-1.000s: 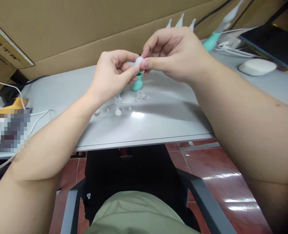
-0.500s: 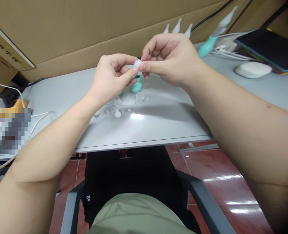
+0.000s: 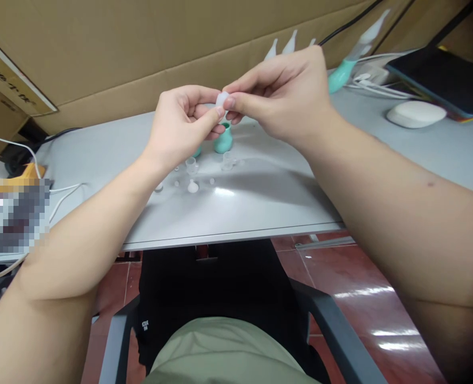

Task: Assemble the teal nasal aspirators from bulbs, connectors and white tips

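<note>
A small translucent white plastic piece [image 3: 222,99] is pinched between the fingertips of both hands, above the table. My left hand [image 3: 180,120] grips it from the left with thumb and forefinger. Thumb and fingers of my right hand [image 3: 282,96] close on its right side and hide part of it. Just below stands a teal rubber bulb [image 3: 223,141] with an open top; a second teal bulb [image 3: 197,152] is mostly covered by my left hand. Nearer me are two clear plastic cups, one on the left [image 3: 191,166] and one on the right [image 3: 227,161], and a white nozzle tip [image 3: 192,186].
Several tiny white parts lie around the cups. Behind my right hand rise white nozzle tips [image 3: 289,42], and a complete teal-bulbed aspirator [image 3: 342,74] leans at the back right. A white mouse [image 3: 416,114], a dark flat object [image 3: 440,80] and cables lie on the right; cardboard [image 3: 140,53] walls the back.
My right hand has turned and shifted slightly left, its fingers drawn closer around the white piece. Both hands have moved a little left with it.
</note>
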Tool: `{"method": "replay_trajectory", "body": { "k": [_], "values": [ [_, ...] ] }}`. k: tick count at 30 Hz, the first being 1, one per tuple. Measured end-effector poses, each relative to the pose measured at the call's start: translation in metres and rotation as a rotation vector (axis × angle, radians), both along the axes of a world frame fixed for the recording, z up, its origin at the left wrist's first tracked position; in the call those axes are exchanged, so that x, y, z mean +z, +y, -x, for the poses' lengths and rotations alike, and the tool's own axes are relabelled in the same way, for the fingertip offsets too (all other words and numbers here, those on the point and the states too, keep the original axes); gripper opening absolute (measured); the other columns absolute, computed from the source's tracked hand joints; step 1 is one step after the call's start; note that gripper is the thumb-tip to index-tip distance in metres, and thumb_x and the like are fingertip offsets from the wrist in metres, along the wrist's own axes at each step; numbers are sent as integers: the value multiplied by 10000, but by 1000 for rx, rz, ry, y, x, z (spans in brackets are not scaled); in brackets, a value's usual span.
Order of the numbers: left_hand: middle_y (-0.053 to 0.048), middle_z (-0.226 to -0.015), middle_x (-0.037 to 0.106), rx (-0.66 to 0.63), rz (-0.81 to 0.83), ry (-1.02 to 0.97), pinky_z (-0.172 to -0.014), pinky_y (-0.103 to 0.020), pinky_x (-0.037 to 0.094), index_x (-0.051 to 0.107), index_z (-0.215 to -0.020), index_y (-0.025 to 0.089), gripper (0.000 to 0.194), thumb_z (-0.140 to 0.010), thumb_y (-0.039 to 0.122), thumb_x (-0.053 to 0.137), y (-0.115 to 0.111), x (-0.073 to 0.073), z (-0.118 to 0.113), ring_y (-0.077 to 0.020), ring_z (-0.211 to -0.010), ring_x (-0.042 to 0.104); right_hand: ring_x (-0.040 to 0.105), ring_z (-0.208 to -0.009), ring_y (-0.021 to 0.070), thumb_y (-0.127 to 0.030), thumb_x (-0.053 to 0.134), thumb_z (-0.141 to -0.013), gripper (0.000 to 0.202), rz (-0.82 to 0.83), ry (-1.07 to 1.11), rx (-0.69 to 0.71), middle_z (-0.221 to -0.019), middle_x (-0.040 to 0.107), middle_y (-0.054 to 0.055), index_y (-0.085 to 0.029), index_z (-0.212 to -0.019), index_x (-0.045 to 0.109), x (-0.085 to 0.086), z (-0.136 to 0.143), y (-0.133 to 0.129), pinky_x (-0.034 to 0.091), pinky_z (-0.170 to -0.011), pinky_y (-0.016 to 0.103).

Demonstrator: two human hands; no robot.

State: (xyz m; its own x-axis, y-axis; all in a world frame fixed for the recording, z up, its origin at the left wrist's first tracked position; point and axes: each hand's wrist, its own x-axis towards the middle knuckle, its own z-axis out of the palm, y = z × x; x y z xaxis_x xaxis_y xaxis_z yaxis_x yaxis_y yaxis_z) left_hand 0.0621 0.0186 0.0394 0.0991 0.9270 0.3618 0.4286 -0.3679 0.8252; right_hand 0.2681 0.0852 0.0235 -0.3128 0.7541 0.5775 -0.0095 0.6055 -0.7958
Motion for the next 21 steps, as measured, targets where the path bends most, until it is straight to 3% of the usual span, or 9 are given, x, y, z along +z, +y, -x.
{"method": "replay_trajectory", "body": {
  "k": [5,10,15,18,21],
  "values": [
    [-99,-1007,983,12,-9,-11,-984,-423,838,898,-1212,164,155,-1182,149,747,1,-1,0,-258,-1009,993,804,-814,206,-227,1073,-971,192,9,-12,-11,-883,871,-12,-283,-862,925,2,2,-4,726,-854,364],
    [-56,-1127,1005,20,-6,144,-1059,-438,838,891,-1228,267,260,-1211,176,648,1,1,-1,-251,-1114,996,741,-754,181,-308,1169,-902,351,52,-15,101,-831,819,-3,-262,-852,824,2,4,1,653,-775,332],
    [-50,-1057,995,14,-13,119,-1065,-475,832,889,-1197,270,219,-1164,208,682,0,1,1,-266,-1090,990,696,-704,165,-495,1258,-748,514,57,8,141,-801,799,-13,-265,-825,804,3,2,6,603,-711,331],
    [-52,-1050,990,13,-42,165,-1026,-471,838,897,-1261,262,246,-1183,227,667,3,-2,3,-276,-1105,992,709,-678,164,-413,1283,-678,534,135,32,192,-766,785,-13,-262,-826,793,5,-2,7,615,-659,316],
    [-48,-1050,988,0,-54,182,-1005,-477,840,907,-1245,283,237,-1181,244,681,7,-5,8,-278,-1086,984,718,-640,161,-271,1220,-747,449,236,58,266,-740,794,-6,-240,-849,784,5,-5,12,645,-613,280]
  ]
}}
